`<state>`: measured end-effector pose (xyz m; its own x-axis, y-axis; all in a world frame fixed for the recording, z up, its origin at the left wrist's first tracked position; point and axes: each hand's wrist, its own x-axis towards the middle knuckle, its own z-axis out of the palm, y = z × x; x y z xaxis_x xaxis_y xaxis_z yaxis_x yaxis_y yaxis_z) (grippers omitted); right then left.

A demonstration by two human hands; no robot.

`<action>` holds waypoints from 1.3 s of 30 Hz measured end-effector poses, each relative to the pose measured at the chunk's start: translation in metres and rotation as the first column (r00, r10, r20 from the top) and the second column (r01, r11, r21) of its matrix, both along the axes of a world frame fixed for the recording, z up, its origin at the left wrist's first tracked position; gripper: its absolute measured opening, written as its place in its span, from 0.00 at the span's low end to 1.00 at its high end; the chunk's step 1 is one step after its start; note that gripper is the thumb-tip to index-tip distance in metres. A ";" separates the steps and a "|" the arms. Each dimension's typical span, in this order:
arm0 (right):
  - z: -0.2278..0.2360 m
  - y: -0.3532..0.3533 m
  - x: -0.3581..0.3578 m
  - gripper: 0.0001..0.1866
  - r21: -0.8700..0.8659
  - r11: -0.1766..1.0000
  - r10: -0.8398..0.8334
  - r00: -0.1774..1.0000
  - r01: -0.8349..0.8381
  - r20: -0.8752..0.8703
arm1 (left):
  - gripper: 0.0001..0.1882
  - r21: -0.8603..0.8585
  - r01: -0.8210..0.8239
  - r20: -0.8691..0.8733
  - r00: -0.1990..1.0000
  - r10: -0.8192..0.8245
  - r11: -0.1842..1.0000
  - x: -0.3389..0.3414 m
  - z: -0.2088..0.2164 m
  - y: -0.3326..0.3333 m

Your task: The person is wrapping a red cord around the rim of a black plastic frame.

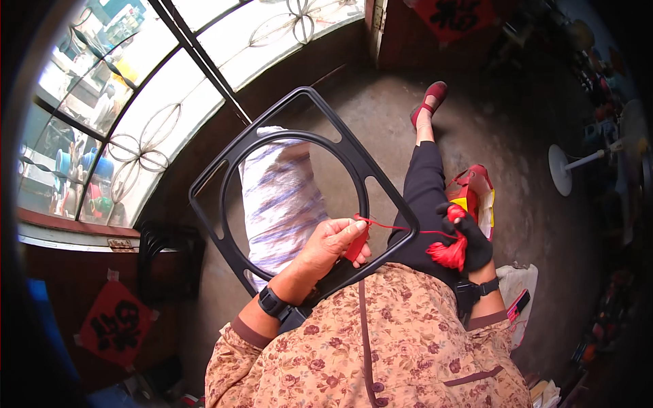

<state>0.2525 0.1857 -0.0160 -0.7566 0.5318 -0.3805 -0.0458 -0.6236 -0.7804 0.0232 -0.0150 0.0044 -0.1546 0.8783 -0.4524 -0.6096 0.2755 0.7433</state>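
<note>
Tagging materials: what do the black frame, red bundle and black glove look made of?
Black frame: likely moulded plastic, slightly glossy; smooth, rounded edges with pale highlights, though painted metal is possible.
Red bundle: probably yarn, soft-looking; fine strands bunch together, exact fibre unclear.
Black glove: seemingly matte fabric; no clear shine.

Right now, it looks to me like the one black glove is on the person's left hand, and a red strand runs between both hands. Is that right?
Not quite: the head view shows the black glove on the right hand; the left hand is bare. The red strand does run between them.
</note>
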 end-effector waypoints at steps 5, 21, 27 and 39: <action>-0.019 0.028 0.048 0.15 0.057 0.997 -0.062 0.987 0.054 0.147 | 0.14 -0.013 -0.015 0.038 0.999 0.016 1.000 0.000 -0.003 0.000; -0.066 0.028 0.039 0.12 0.416 0.906 -0.092 0.924 -0.077 0.371 | 0.10 0.068 0.002 0.195 0.981 -0.015 0.998 0.000 -0.005 -0.002; -0.072 0.027 0.040 0.12 0.461 0.886 -0.116 0.939 -0.049 0.323 | 0.12 0.043 -0.032 0.140 0.990 0.026 0.999 0.001 -0.006 -0.001; -0.089 0.044 0.050 0.11 0.329 0.940 -0.209 0.919 0.094 0.334 | 0.10 0.008 -0.101 0.080 0.992 0.100 0.995 0.001 -0.003 0.009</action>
